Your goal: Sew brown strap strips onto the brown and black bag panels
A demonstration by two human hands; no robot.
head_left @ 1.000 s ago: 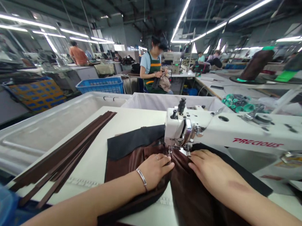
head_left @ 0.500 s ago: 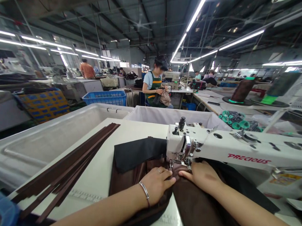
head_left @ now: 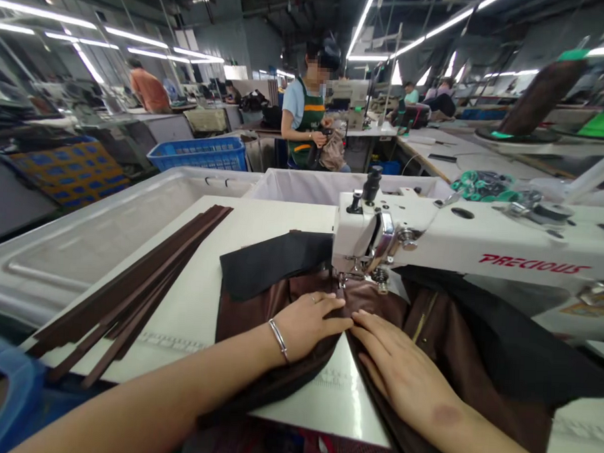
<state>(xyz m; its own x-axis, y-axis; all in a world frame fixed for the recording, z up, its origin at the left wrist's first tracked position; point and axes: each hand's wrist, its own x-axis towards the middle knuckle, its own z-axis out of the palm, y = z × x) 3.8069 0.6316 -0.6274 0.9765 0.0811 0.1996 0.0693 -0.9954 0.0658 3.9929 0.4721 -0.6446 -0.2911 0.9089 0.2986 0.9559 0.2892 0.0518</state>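
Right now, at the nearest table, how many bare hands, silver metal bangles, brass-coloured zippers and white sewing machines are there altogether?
Bare left hand and right hand: 2
Silver metal bangle: 1
Brass-coloured zipper: 1
White sewing machine: 1
Total: 5

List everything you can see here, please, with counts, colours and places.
tabletop: one, white, centre
sewing machine: one, white, right
material: count unclear, brown and black, at the sewing machine
zipper: one, brassy, on the material
strips: several, brown, tabletop's left
bins: apparently two, whitish, beyond the tabletop
basket: one, blue, beyond the bins
container: one, blue, lower left corner
patterned bundle: one, orange and blue, left
thread cones: two, dark with green, upper right
spools: several, green, behind the sewing machine
people: several, varied clothing, background
lights: several, white, overhead
left hand: one, bare, on the material
right hand: one, bare, on the material
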